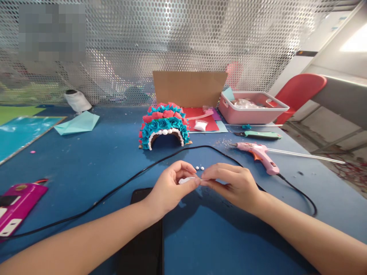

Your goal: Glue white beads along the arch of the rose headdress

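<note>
My left hand (172,183) is curled, pinching a small white piece (186,180) between thumb and fingers. My right hand (232,183) meets it fingertip to fingertip, pinched on the same white piece. Both hover just above the blue table (86,168). Two tiny white beads (200,168) lie on the table just beyond my fingertips. Farther back stands an arch-shaped ornament (164,126) covered in teal and red paper flowers with a row of white beads along its inner edge.
A pink glue gun (259,154) lies at right, its black cord (129,179) looping across the table. A black phone (143,236) lies under my left forearm. A pink tray (252,109), cardboard sheet (189,88), utility knife (258,134), teal paper (77,123) and magenta object (17,204) surround.
</note>
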### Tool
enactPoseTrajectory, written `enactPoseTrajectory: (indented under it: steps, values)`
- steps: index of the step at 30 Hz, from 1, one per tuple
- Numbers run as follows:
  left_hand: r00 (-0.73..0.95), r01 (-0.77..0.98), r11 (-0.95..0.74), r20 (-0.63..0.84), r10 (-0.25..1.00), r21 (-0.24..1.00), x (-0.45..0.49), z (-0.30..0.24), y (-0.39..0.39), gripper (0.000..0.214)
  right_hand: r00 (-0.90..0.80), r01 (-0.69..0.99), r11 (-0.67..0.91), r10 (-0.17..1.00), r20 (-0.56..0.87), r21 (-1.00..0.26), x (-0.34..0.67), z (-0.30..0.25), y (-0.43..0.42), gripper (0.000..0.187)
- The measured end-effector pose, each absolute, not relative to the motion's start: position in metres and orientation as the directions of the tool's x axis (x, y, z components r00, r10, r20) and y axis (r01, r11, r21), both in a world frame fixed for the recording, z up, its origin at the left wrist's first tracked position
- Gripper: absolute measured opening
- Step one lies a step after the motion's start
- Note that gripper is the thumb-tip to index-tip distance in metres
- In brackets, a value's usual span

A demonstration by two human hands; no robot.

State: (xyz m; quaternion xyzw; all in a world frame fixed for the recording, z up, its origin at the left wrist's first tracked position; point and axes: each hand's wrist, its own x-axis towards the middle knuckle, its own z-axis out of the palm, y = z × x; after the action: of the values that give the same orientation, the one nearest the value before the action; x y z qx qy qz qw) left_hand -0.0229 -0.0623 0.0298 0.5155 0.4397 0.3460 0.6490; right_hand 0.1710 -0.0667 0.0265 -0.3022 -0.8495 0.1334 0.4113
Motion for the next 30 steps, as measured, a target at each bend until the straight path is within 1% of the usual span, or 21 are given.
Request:
enactPoseTrajectory:
  steps: [2,4,6,7,10,12,14,16,19,20,23,25,28,30]
  values:
    - [0.386,0.013,0.223,-0.211,0.898,0.975,-0.023,0.028,-0.063,0.025,-0.432,0.459,0.750,0.656,0.619,-0.476,0.172,0.028,-0.066,0.004]
    - [0.420,0.035,0.218,-0.212,0.882,0.975,-0.023,0.026,-0.064,0.025,-0.340,0.541,0.679,0.716,0.609,-0.497,0.174,0.029,-0.064,0.001]
    - [0.449,0.069,0.202,-0.211,0.868,0.977,-0.023,0.025,-0.065,0.025,-0.214,0.598,0.570,0.791,0.574,-0.563,0.177,0.028,-0.062,0.004]
    - [0.453,0.085,0.193,-0.210,0.866,0.978,-0.023,0.024,-0.065,0.025,-0.155,0.601,0.517,0.824,0.545,-0.610,0.178,0.028,-0.060,0.008]
    - [0.434,0.114,0.192,-0.223,0.873,0.975,-0.023,0.025,-0.064,0.027,-0.062,0.511,0.414,0.892,0.448,-0.754,0.180,0.025,-0.057,0.019]
    - [0.422,0.117,0.203,-0.233,0.876,0.972,-0.022,0.027,-0.064,0.026,-0.054,0.427,0.374,0.919,0.390,-0.823,0.179,0.024,-0.056,0.024]
    - [0.412,0.129,0.196,-0.232,0.881,0.972,-0.022,0.028,-0.063,0.024,-0.061,0.365,0.342,0.937,0.345,-0.866,0.178,0.024,-0.056,0.027]
    - [0.405,0.153,0.172,-0.221,0.887,0.973,-0.023,0.028,-0.063,0.025,-0.078,0.353,0.319,0.947,0.312,-0.879,0.178,0.027,-0.056,0.028]
    - [0.402,0.168,0.137,-0.195,0.895,0.976,-0.023,0.027,-0.063,0.027,-0.106,0.410,0.301,0.953,0.282,-0.861,0.178,0.032,-0.056,0.030]
    - [0.402,0.166,0.132,-0.189,0.896,0.977,-0.023,0.027,-0.062,0.029,-0.102,0.430,0.298,0.954,0.282,-0.852,0.179,0.034,-0.056,0.029]
    - [0.402,0.166,0.128,-0.186,0.897,0.978,-0.023,0.025,-0.062,0.030,-0.049,0.464,0.296,0.950,0.309,-0.835,0.180,0.041,-0.056,0.017]
    - [0.398,0.165,0.125,-0.182,0.899,0.978,-0.023,0.024,-0.062,0.028,-0.029,0.466,0.295,0.947,0.319,-0.834,0.181,0.044,-0.056,0.018]
    - [0.390,0.147,0.119,-0.169,0.905,0.982,-0.023,0.023,-0.062,0.027,-0.082,0.479,0.284,0.957,0.280,-0.831,0.181,0.045,-0.057,0.022]
    - [0.384,0.138,0.119,-0.164,0.909,0.983,-0.023,0.024,-0.063,0.027,-0.146,0.523,0.299,0.954,0.261,-0.798,0.182,0.042,-0.057,0.020]
